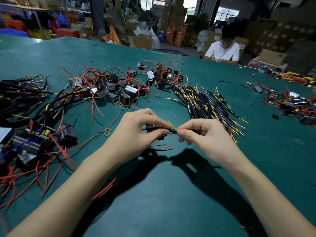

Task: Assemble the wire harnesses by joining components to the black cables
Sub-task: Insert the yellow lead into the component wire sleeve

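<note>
Now black cable [158, 129] betw. both hands' fingers [182, 134]

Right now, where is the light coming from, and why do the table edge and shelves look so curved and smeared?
In the head view, dark shadows fall toward the camera from the left hand and right hand onto the green table, so the light likely sits high and ahead; the wide-angle lens bows the table's far edge; the far shelves are blurred, the hands fairly sharp.
</note>
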`<state>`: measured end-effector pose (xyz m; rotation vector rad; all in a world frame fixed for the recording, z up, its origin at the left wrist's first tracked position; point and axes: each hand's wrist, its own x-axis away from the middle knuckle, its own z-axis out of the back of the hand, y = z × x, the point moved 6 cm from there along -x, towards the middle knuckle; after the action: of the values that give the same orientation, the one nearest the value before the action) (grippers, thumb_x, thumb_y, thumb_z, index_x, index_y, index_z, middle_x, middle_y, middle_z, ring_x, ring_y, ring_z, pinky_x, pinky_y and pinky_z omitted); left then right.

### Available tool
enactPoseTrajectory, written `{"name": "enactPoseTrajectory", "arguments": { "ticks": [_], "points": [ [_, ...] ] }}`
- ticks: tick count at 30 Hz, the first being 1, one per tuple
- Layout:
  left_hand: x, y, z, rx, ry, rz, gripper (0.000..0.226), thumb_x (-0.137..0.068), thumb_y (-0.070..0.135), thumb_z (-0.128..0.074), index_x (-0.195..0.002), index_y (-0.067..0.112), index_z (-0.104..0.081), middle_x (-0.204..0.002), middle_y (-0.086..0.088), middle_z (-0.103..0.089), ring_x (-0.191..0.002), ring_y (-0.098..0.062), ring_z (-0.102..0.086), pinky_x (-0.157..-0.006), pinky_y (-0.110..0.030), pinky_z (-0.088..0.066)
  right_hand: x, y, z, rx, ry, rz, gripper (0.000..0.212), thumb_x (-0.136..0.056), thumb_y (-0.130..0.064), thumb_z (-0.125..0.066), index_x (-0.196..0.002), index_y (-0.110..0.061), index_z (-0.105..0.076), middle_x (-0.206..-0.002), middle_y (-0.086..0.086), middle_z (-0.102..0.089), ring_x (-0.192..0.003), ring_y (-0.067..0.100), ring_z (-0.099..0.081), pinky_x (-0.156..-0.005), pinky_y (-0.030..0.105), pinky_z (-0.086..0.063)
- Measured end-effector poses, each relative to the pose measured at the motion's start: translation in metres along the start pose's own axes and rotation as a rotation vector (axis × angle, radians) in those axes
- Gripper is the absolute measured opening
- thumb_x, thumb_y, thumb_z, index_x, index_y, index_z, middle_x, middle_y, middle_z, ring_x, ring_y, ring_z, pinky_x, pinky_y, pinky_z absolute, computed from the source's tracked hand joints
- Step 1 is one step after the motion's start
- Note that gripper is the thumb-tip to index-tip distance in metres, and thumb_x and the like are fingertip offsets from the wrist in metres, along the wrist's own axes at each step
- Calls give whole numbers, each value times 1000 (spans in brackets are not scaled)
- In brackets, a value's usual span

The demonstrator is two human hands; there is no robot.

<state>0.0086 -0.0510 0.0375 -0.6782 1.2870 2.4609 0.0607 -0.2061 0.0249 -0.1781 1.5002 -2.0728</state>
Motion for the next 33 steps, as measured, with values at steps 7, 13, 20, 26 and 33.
{"name": "enactPoseTrajectory", "arguments": {
  "ticks": [7,13,20,26,33],
  "points": [
    [1,-1,-3,15,21,31,12,-77,11,-77,-86,19,-77,-75,3,-65,-65,-5,-56,-64,-8,-36,-1,-3,9,40,4,10,12,-79,-10,-73,-88,-13,-67,-68,1,-70,-59,6,-56,-61,15,-44],
    [3,-11,-2,149,84,170,5,-77,13,-77,-79,17,-74,-67,4,-71,-56,-9,-61,-54,-10,-40,1,6,23,224,-11,-4,10,-82,-14,-72,-75,-20,-69,-64,-10,-67,-60,1,-54,-63,20,-42],
    [1,-10,0,205,84,188,3,-76,17,-77,-77,19,-77,-68,6,-70,-71,-31,-63,-68,-40,-53,0,4,20,189,29,67,11,-81,-15,-74,-75,-22,-70,-64,-12,-60,-58,4,-47,-59,20,-38],
    [0,-9,-1,156,46,182,9,-81,23,-72,-84,17,-77,-75,3,-70,-75,-24,-63,-70,-28,-49,-1,4,17,152,36,49,9,-81,-13,-73,-76,-20,-70,-63,-11,-61,-58,3,-49,-57,13,-38],
    [1,0,16,-318,74,6,33,-74,52,-68,-88,23,-62,-86,9,-53,-82,-15,-52,-79,-36,-43,-1,17,23,140,84,-43,9,-86,-13,-69,-78,-17,-70,-66,-4,-66,-62,5,-57,-58,13,-41]
  ]
}}
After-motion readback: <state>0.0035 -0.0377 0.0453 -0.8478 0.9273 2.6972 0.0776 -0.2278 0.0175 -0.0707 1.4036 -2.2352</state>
